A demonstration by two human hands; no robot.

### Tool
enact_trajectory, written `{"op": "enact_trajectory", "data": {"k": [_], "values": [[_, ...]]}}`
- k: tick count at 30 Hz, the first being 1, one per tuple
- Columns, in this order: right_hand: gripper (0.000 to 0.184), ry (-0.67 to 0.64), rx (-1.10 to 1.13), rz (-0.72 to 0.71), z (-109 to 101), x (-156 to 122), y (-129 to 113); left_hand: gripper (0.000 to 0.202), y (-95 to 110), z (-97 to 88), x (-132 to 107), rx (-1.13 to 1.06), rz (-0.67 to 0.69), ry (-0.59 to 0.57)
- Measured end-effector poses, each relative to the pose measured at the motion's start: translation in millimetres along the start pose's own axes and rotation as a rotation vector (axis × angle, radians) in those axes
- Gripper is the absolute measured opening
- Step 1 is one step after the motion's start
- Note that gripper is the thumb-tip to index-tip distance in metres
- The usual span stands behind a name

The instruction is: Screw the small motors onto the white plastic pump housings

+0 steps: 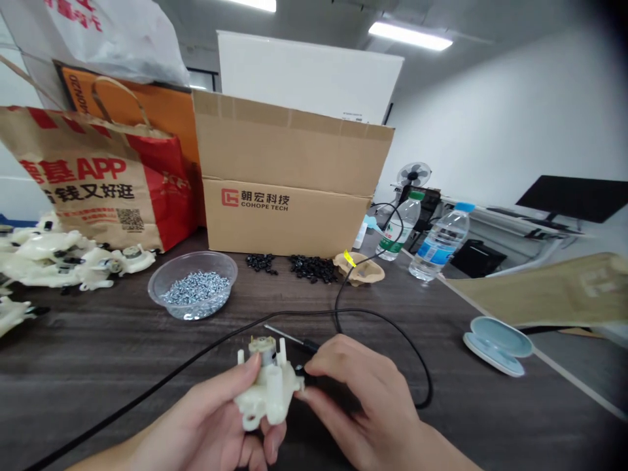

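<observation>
My left hand is closed around a small white plastic pump housing with a metal motor end showing at its top. My right hand touches the housing's right side, fingers pinched on a small black part that I cannot make out. A thin screwdriver with a black cable lies on the dark table just behind my right hand. A clear bowl of silver screws stands further back on the left.
Several white housings lie piled at the left edge. Small black parts are scattered before a cardboard box. Paper bags stand behind, two water bottles on the right, and a pale blue case near the table's edge.
</observation>
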State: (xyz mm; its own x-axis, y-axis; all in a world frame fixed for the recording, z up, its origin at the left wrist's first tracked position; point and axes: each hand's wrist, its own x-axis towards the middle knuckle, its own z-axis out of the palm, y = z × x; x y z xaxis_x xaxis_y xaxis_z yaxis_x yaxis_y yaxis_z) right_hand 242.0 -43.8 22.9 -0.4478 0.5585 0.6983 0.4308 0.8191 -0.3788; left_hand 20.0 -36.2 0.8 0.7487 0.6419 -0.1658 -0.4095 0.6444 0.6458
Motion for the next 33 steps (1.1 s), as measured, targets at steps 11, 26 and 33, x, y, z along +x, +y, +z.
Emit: {"op": "enact_trajectory", "data": {"k": [11,26,33], "values": [[0.021,0.003,0.003,0.12,3.0,0.5,-2.9,0.05,3.1,-0.2,-1.7,0.006,-0.078,0.046],[0.008,-0.077,0.024,0.052,1.3,0.0,-3.4,0.043,0.0,7.0,-4.6,0.005,-0.028,0.048],[0.008,-0.1,0.008,0.026,2.6,-1.4,-5.2,0.044,-1.6,5.5,-3.1,-0.005,-0.028,0.064]]}}
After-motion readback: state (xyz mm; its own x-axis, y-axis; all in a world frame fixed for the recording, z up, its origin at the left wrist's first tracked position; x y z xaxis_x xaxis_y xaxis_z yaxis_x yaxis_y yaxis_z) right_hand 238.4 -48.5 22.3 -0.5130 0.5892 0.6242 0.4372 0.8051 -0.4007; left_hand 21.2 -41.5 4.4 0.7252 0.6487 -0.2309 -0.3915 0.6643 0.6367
